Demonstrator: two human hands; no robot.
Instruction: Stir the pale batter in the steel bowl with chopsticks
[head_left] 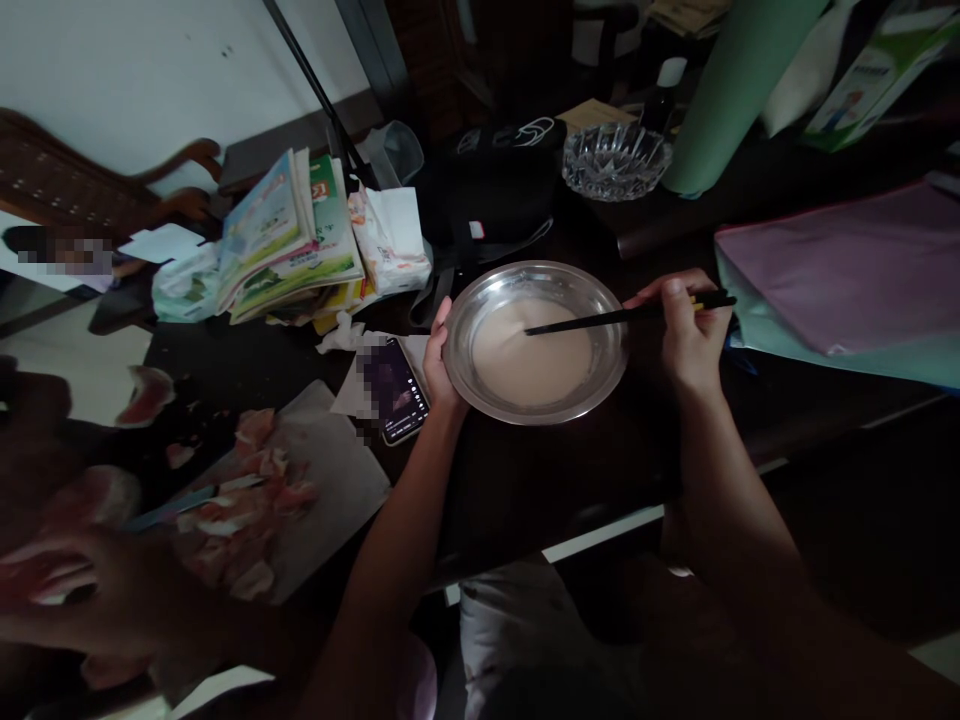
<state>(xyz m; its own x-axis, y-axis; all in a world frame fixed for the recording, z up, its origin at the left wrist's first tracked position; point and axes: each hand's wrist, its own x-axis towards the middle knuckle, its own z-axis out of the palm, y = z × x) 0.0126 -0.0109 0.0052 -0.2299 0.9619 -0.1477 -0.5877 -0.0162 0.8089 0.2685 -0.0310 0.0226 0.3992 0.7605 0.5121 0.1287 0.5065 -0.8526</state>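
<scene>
A round metal bowl [536,412] stands on the dark table [555,465] in front of me, holding a pale beige liquid [532,360]. Gripping its left rim is my left hand [441,360], thumb up at the edge. My right hand [690,325] is closed around black chopsticks [585,321] with yellowish ends. Their tips dip into the liquid, and a slight ripple shows there. Just left of my left hand lies a lit phone [401,395] on white paper.
Another person's hand [82,590] is at lower left, by peels [255,500] on a white sheet [341,470]. Behind are books [292,240], a tissue pack [394,235], a black bag [480,190] and a glass ashtray [615,165]. A pink-and-green folder [840,260] lies right.
</scene>
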